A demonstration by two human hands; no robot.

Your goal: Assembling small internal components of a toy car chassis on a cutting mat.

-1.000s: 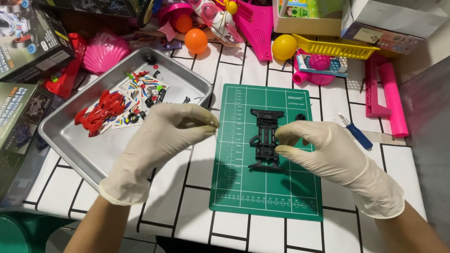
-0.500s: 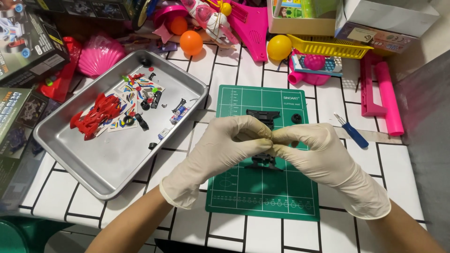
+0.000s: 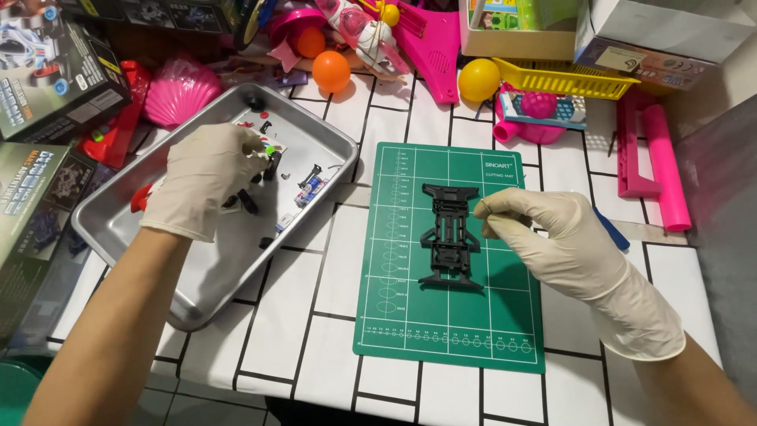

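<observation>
Fingers of the gloved left hand pinch narrowly over small parts in the metal tray, left of centre; whether they grip one I cannot tell. Right hand steadies the black chassis on the green mat, fingertips closed at its edge. A tiny piece could slip from the glove into the clutter. Toys and boxes crowd the desk along the top.

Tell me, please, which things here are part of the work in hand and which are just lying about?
In use:
- black car frame on the green cutting mat, right hand beside it
- metal tray of small parts, left hand over it

Lying about:
- orange ball
- yellow ball
- yellow basket
- pink shell
- toy boxes
</observation>
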